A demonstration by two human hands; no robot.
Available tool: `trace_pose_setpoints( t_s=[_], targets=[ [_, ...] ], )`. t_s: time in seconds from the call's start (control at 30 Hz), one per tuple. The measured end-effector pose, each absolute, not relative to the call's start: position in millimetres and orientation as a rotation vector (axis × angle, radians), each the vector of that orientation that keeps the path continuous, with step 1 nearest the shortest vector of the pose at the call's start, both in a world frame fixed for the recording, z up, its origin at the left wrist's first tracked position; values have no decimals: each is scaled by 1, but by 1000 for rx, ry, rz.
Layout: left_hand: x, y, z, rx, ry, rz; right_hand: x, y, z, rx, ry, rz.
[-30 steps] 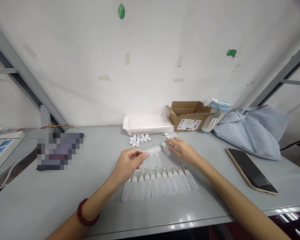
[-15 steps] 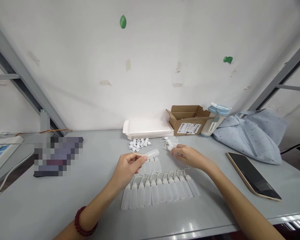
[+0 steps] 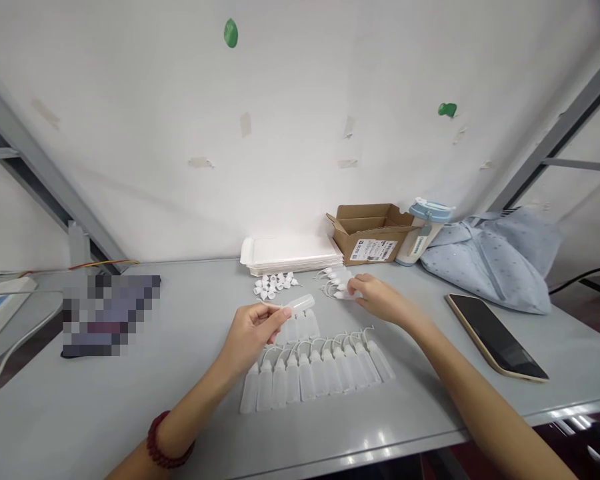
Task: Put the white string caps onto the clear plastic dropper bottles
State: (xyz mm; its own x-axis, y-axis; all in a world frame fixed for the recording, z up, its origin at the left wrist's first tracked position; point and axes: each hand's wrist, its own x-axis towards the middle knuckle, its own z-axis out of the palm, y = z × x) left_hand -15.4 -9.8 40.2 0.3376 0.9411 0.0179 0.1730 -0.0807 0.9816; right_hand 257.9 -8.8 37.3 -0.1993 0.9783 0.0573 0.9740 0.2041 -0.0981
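My left hand [image 3: 255, 337] is closed around one end of a clear plastic squeeze bottle [image 3: 303, 305], tilted with its other end pointing right. Below it lies a short row of similar bottles [image 3: 303, 327], partly hidden by the hand. My right hand [image 3: 377, 299] has its fingers curled on the end of a bottle in a small group of capped bottles [image 3: 339, 281]. White tips there point left. Nearer me is a long row of capped squeeze bottles [image 3: 320, 375] with thin cap straps. Loose white caps [image 3: 273, 285] lie in a pile behind the left hand.
A stack of white padded mailers [image 3: 293, 253] and an open cardboard box [image 3: 373, 233] stand against the wall. Right of them are a tumbler [image 3: 423, 233], a pale blue bag [image 3: 485, 263] and a phone [image 3: 495, 337]. A blurred dark item [image 3: 115, 317] lies at left.
My right hand has shifted slightly back, and its fingers have moved up along the capped group. My left hand keeps hold of its squeeze bottle. The camera view has shifted a little.
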Motion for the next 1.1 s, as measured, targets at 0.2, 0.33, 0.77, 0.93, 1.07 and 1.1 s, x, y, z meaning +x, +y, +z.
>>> trace_pose_setpoints(
  t_s=[0.2, 0.33, 0.77, 0.93, 1.07, 1.1],
  targets=[
    [-15, -11, 37, 1523, 1058, 878, 266, -7, 34, -1765, -2249, 170],
    [-15, -11, 37, 1523, 1073, 865, 269, -2, 30, -1703, -2141, 144],
    [-15, -12, 37, 1522, 1082, 855, 290, -2, 36, -1785, -2230, 271],
    [-15, -11, 36, 1527, 1074, 849, 291, 2, 28, -1853, -2231, 276],
    [-15, -11, 36, 1521, 1073, 846, 289, 5, 23, -1879, -2201, 261],
    [-15, -11, 36, 1520, 1073, 845, 289, 5, 22, -1881, -2196, 259]
  ],
)
